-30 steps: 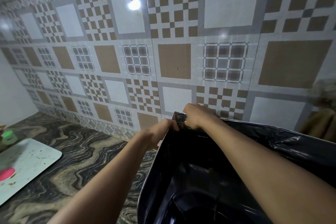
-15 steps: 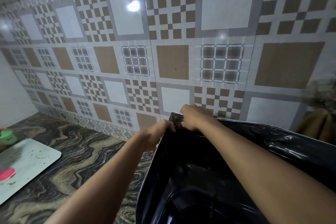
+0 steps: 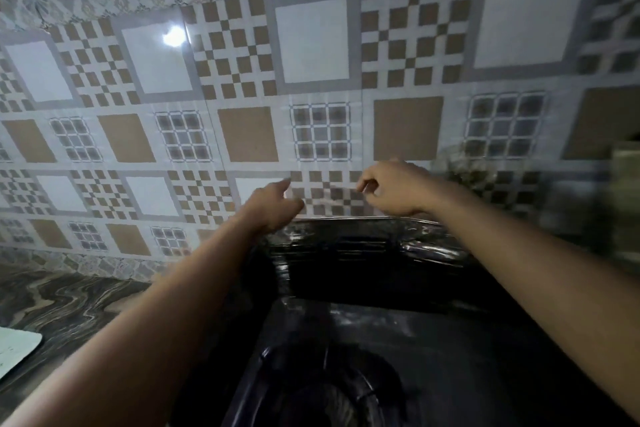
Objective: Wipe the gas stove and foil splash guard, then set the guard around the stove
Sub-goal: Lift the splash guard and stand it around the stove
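Fingers loosely curled on your left hand (image 3: 273, 206) and right hand (image 3: 391, 189), gripping nothing, just above foil splash guard (image 3: 363, 253). Unsupported, it may flop onto gas stove (image 3: 346, 374).

Two hands, a left hand (image 3: 273, 206) and a right hand (image 3: 391, 189), one foil splash guard (image 3: 363, 253), one gas stove (image 3: 433, 357) with one burner (image 3: 329, 392) showing, and one white board (image 3: 17, 343) at the counter's (image 3: 69, 302) left edge.

The left hand (image 3: 273, 206) and right hand (image 3: 393, 189) hover before the tiled wall (image 3: 311, 42), just above the dark guard (image 3: 363, 253), fingers loosely curled, holding nothing. The guard stands behind the stove (image 3: 346, 374).
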